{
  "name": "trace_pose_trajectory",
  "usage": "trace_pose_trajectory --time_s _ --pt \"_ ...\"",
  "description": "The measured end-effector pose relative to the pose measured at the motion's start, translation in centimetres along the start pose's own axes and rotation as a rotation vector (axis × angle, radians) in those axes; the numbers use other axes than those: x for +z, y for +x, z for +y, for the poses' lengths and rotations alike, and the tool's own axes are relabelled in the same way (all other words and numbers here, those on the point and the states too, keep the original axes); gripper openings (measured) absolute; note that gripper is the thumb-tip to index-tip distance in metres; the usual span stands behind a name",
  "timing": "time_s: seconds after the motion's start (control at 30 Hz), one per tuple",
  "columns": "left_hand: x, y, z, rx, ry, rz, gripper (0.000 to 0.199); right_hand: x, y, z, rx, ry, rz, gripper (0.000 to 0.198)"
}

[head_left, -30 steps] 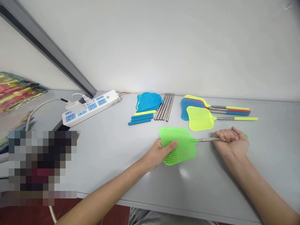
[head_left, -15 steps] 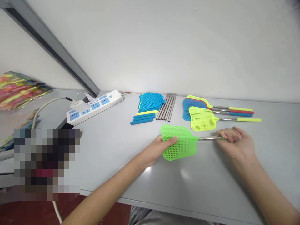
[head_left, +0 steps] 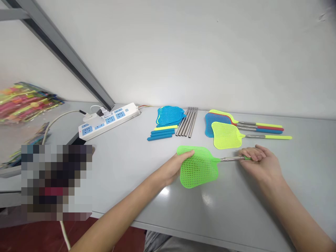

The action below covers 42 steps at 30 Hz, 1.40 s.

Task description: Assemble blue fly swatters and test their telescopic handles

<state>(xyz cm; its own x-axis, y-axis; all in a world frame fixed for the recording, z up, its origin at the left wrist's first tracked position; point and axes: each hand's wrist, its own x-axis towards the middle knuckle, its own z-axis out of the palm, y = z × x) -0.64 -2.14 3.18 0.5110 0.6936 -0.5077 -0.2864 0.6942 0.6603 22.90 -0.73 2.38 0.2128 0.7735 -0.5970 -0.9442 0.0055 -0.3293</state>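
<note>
A green fly swatter (head_left: 201, 169) with a perforated head and a metal rod is held over the table between my two hands. My left hand (head_left: 178, 164) pinches the left edge of its head, thumb on top and the other fingers hidden underneath. My right hand (head_left: 258, 161) is closed round the handle end, where only a bit of green grip shows. Just beyond lies a yellow fly swatter (head_left: 227, 135), and behind it overlap a blue swatter head (head_left: 210, 125) and more swatters with red, blue and yellow handles (head_left: 270, 127).
Blue swatter heads (head_left: 170, 115) are stacked near the wall. Several metal rods (head_left: 187, 122) and blue and yellow grips (head_left: 162, 133) lie beside them. A white power strip (head_left: 110, 120) with plugs sits left, near bagged colourful items (head_left: 28, 101). A blurred-out patch covers the lower left.
The green swatter has moved slightly towards me and its head has tilted. My right hand has shifted a little left and still grips the handle end. The camera view has shifted slightly.
</note>
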Motion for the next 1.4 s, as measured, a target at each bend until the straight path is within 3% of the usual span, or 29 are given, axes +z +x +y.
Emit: trace_pose_trajectory --time_s 0.23,0.43,0.67,0.8,0.93,1.2,1.4 --pt "-0.5 0.2 0.0 -0.021 -0.108 0.051 0.032 -0.1 0.4 0.4 0.017 -0.131 -0.118 0.028" --pt "-0.6 0.4 0.6 0.009 -0.168 0.139 0.028 0.6 -0.1 0.6 -0.044 -0.475 -0.328 0.016" --pt "-0.5 0.6 0.6 0.079 -0.15 0.132 0.028 0.6 -1.0 2.2 0.16 -0.853 -0.463 0.013" --pt "-0.4 0.6 0.5 0.123 -0.106 0.122 0.028 0.5 -1.2 2.5 0.174 -0.934 -0.519 0.014" --pt "-0.6 0.7 0.4 0.182 -0.034 0.053 0.027 0.5 -0.5 1.7 0.101 -0.942 -0.494 0.011" --pt "-1.6 1.1 0.3 0.158 0.085 -0.023 0.037 -0.1 2.6 -1.3 -0.108 -0.775 -0.278 0.008" --pt "-1.5 1.0 0.4 0.156 0.101 -0.034 0.038 -0.4 3.4 -1.9 -0.13 -0.696 -0.234 0.003"
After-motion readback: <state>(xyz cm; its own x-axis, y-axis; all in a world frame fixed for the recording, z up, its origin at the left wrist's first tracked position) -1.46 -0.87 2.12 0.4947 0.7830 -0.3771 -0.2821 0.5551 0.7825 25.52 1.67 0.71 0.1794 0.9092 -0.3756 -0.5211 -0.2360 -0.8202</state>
